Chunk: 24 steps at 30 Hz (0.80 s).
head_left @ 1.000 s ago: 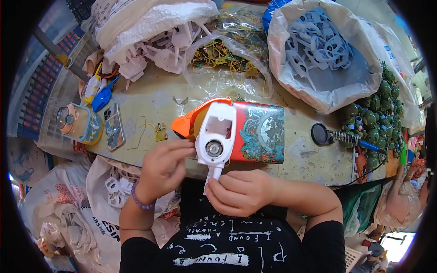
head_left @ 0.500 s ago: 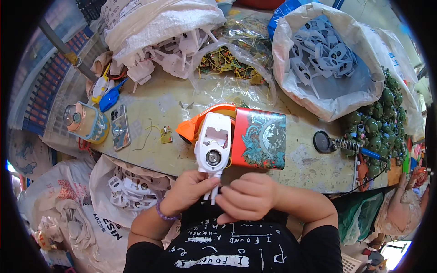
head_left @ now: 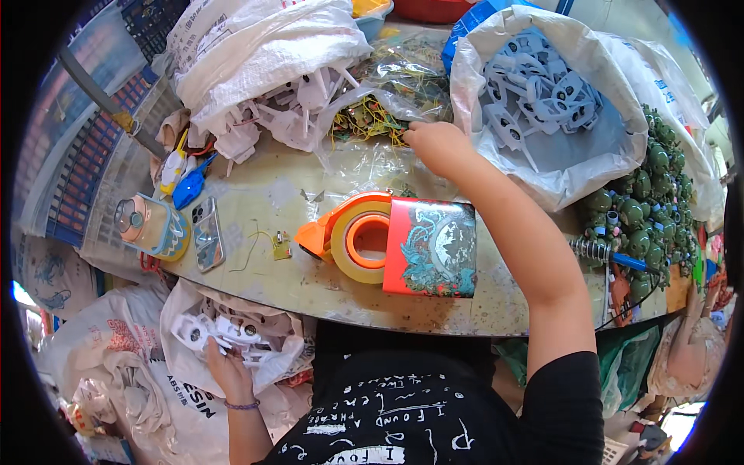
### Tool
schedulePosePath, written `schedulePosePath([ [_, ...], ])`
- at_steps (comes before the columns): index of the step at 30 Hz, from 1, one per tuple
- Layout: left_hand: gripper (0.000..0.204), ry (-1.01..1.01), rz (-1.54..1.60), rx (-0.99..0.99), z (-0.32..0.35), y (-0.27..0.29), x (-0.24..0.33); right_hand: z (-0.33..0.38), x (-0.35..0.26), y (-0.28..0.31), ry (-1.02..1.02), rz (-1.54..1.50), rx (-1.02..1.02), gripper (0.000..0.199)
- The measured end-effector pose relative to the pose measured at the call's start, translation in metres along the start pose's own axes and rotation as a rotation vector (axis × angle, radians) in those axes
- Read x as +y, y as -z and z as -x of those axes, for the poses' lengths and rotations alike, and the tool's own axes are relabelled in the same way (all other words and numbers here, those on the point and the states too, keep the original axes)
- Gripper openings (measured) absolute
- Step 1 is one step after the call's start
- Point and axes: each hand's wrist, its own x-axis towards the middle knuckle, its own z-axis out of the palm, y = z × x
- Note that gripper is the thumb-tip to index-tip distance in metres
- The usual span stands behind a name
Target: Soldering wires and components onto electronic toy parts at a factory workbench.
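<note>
My left hand (head_left: 226,373) is down at the white bag (head_left: 291,345) at the lower left, its fingers closed around a white plastic housing (head_left: 192,332) with a round opening. More white housings (head_left: 248,332) lie in that bag; they partly hide the fingers. My right arm stretches across the table, and my right hand (head_left: 435,146) is at the edge of a heap of small circuit boards with yellow and green wires (head_left: 364,120). Its fingers are bent together there; what they pinch is too small to make out. Clear plastic (head_left: 422,77) wraps part of the heap.
An orange tape dispenser (head_left: 333,225) stands against a red patterned box (head_left: 430,248) mid-table. To the left are a phone (head_left: 207,234), a bottle (head_left: 151,225) and a single wired board (head_left: 280,245). Bags of white parts (head_left: 465,101) and green pieces (head_left: 647,194) line the back and right.
My left hand has carried the white housing from mid-table down left to the bag. My right hand has left it and reached forward to the wired boards.
</note>
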Motion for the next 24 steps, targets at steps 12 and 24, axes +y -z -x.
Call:
schedulePosePath([
  [12, 0.055, 0.092, -1.727, -0.468, -0.030, -0.018, 0.094, 0.018, 0.002, 0.014, 0.097, 0.085, 0.034, 0.009],
  [24, 0.035, -0.695, -1.022, -0.725, -0.133, -0.363, -0.002, 0.086, -0.031, 0.041, -0.199, -0.893, 0.634, 0.013],
])
